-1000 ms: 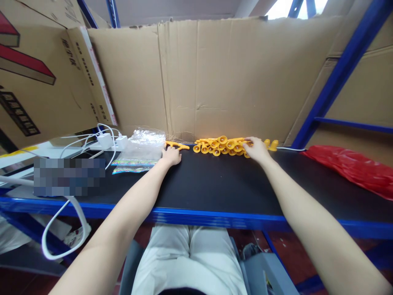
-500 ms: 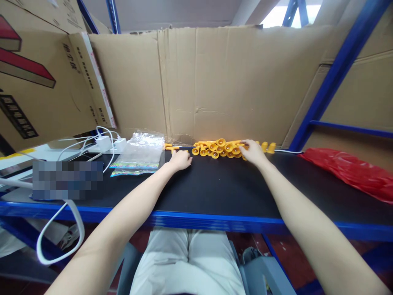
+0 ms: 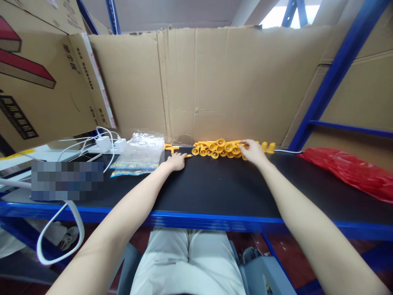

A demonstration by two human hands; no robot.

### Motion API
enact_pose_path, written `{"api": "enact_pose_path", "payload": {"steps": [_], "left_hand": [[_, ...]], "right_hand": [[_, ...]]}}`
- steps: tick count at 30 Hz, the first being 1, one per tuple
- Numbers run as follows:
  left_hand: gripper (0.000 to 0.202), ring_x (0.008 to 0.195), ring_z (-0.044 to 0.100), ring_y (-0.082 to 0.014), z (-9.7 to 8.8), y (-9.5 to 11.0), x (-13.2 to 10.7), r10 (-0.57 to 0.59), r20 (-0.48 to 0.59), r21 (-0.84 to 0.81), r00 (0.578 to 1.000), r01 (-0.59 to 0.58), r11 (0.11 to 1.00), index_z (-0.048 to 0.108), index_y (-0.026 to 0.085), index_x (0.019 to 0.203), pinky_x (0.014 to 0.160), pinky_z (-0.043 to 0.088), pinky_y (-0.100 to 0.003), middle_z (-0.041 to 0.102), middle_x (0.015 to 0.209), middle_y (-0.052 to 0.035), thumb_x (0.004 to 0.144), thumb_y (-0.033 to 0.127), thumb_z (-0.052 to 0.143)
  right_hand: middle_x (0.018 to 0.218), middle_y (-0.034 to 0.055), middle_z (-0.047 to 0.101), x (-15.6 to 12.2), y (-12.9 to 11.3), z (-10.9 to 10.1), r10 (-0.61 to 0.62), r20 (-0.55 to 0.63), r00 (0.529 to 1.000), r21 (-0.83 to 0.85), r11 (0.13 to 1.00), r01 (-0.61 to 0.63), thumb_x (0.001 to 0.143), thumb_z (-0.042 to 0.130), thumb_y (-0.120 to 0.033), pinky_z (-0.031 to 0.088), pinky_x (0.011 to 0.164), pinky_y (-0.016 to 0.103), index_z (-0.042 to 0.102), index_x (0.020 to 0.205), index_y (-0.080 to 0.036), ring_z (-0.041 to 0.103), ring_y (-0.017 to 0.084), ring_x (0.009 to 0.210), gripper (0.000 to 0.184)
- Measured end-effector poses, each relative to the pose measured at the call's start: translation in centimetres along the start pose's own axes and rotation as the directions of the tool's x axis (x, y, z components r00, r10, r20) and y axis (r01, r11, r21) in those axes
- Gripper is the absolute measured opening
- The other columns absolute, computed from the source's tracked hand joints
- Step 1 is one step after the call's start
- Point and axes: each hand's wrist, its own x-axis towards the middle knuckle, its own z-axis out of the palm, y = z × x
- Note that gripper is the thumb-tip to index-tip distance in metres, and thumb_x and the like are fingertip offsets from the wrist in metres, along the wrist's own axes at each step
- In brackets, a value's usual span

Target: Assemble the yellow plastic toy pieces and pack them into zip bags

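A heap of small yellow plastic parts [image 3: 219, 149] lies along the back of the black bench top [image 3: 215, 184], against the cardboard wall. My right hand [image 3: 252, 152] rests on the right end of the heap, fingers curled onto the parts. My left hand [image 3: 177, 161] lies on the bench left of the heap, fingers closed around a thin yellow stick part [image 3: 184, 155] whose tip pokes out to the right. Two more yellow stick parts [image 3: 170, 147] lie behind that hand.
Clear plastic bags [image 3: 141, 151] with colourful strips lie left of my left hand. White chargers and cables [image 3: 106, 144] sit further left. A red plastic bag [image 3: 350, 170] lies at the right. Cardboard sheets [image 3: 227, 82] wall the back; blue rack posts [image 3: 334, 78] stand right.
My left hand has come forward and rightward from the stick parts at the back, bringing one yellow stick along. My right hand stays on the heap.
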Motion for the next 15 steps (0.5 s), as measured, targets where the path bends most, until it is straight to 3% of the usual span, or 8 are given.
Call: {"api": "enact_pose_path", "payload": {"steps": [8, 15], "left_hand": [[0.041, 0.121, 0.042, -0.0239, 0.2, 0.1, 0.4, 0.061, 0.004, 0.062, 0.998, -0.061, 0.996, 0.045, 0.019, 0.125, 0.097, 0.037, -0.038, 0.049, 0.129, -0.0102, 0.087, 0.028, 0.032], [0.036, 0.11, 0.05, -0.0236, 0.3, 0.0, 0.5, 0.096, -0.001, 0.07, 0.995, -0.096, 0.993, 0.052, 0.015, 0.114, 0.092, 0.041, -0.035, 0.058, 0.114, -0.0127, 0.087, 0.026, 0.031]], "right_hand": [[0.095, 0.0094, 0.064, 0.2, 0.1, -0.1, 0.022, -0.025, 0.999, 0.011, 1.0, -0.022, 0.075, 0.05, -0.024, 0.044, 0.082, 0.036, 0.062, 0.087, -0.015, 0.059, 0.021, 0.085, 0.019], [0.084, 0.0085, 0.063, 0.1, 0.9, -1.4, 0.235, -0.127, 0.964, -0.062, 0.968, -0.245, 0.076, 0.046, -0.025, 0.043, 0.075, 0.035, 0.058, 0.08, -0.017, 0.057, 0.022, 0.081, 0.015]]}}
